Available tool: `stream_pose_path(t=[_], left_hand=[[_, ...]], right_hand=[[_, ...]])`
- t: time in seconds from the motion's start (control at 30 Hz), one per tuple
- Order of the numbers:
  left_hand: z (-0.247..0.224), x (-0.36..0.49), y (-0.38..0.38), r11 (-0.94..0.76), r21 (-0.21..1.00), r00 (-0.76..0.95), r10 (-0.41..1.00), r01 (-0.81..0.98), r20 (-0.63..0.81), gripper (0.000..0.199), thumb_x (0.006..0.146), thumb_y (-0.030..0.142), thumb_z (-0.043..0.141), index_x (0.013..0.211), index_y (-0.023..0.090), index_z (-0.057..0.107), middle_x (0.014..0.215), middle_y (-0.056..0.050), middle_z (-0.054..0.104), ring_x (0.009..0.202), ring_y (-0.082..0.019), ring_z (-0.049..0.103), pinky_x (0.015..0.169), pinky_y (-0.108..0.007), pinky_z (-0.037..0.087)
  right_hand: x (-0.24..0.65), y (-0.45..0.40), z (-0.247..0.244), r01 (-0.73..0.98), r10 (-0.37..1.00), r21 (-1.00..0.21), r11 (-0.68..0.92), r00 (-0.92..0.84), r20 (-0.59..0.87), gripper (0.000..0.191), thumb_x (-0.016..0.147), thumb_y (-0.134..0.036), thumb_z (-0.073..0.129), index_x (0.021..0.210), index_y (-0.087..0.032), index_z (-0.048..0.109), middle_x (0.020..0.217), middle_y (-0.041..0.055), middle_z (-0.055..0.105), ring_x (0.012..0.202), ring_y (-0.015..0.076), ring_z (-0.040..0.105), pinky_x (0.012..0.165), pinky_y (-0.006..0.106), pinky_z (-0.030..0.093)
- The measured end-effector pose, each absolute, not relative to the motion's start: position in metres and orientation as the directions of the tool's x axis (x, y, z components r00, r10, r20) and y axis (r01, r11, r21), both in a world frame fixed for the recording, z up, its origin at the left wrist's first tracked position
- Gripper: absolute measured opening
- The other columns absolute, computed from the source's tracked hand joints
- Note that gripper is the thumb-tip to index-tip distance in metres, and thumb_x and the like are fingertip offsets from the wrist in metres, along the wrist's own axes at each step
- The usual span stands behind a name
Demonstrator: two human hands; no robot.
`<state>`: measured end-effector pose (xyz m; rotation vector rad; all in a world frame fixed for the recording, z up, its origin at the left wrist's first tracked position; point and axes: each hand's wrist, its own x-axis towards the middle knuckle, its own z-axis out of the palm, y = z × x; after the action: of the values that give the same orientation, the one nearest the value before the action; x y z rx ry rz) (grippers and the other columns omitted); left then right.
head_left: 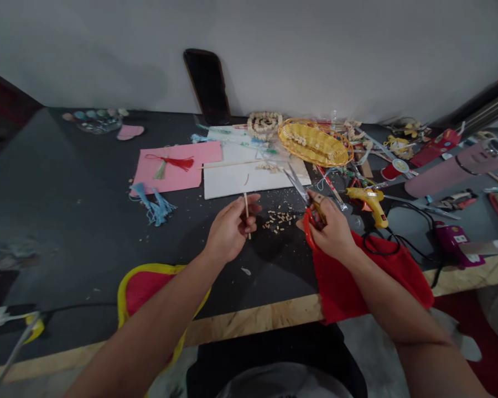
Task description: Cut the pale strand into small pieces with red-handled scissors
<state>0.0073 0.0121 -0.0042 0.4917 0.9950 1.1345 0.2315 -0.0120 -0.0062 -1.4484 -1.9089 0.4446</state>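
Observation:
Between its thumb and fingers my left hand pinches a short thin wooden stick, held nearly upright over the dark table. My right hand is closed round the handles of a pair of scissors, one of them red. Their metal blades point up and away, slightly parted, over the edge of a white board. On the table between my hands lie several short cut wooden pieces. A long thin stick lies across the board and a pink sheet.
A yellow wicker basket with small pieces stands behind the scissors. To the right are a yellow glue gun, a red cloth and a pink bottle. Blue tassels lie left; a phone leans on the wall.

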Motion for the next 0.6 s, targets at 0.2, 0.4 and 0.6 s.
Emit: stream_pose_path(t=[0.2, 0.4, 0.6], left_hand=[[-0.004, 0.007, 0.011, 0.365, 0.805, 0.144, 0.930, -0.468, -0.339, 0.024, 0.077, 0.024, 0.070, 0.098, 0.014, 0.068, 0.063, -0.001, 0.061, 0.046, -0.004, 0.039, 0.043, -0.014, 0.027], [-0.007, 0.010, 0.005, 0.320, 0.881, 0.200, 0.944, -0.350, -0.263, 0.022, 0.071, 0.031, 0.076, 0.085, 0.017, 0.066, 0.064, -0.002, 0.065, 0.045, -0.005, 0.038, 0.043, -0.016, 0.025], [-0.014, 0.010, 0.002, 0.207, 0.947, 0.193, 0.968, -0.245, -0.162, 0.018, 0.070, 0.029, 0.077, 0.083, 0.018, 0.071, 0.069, -0.001, 0.067, 0.057, -0.009, 0.051, 0.052, -0.019, 0.037]], right_hand=[[0.232, -0.013, -0.003, 0.682, 0.935, -0.647, 0.340, -0.176, 0.306, 0.054, 0.081, -0.041, 0.065, 0.127, -0.018, 0.049, 0.104, 0.0098, 0.059, 0.080, 0.0203, 0.058, 0.069, 0.036, 0.055], [0.224, -0.019, -0.003, 0.709, 0.902, -0.561, 0.428, -0.379, 0.209, 0.061, 0.078, -0.046, 0.068, 0.131, -0.022, 0.048, 0.120, 0.0112, 0.059, 0.116, 0.0272, 0.054, 0.096, 0.044, 0.051], [0.219, -0.024, 0.000, 0.681, 0.881, -0.570, 0.460, -0.429, 0.198, 0.060, 0.078, -0.044, 0.069, 0.130, -0.021, 0.050, 0.118, 0.0115, 0.060, 0.114, 0.0261, 0.056, 0.095, 0.043, 0.053]])
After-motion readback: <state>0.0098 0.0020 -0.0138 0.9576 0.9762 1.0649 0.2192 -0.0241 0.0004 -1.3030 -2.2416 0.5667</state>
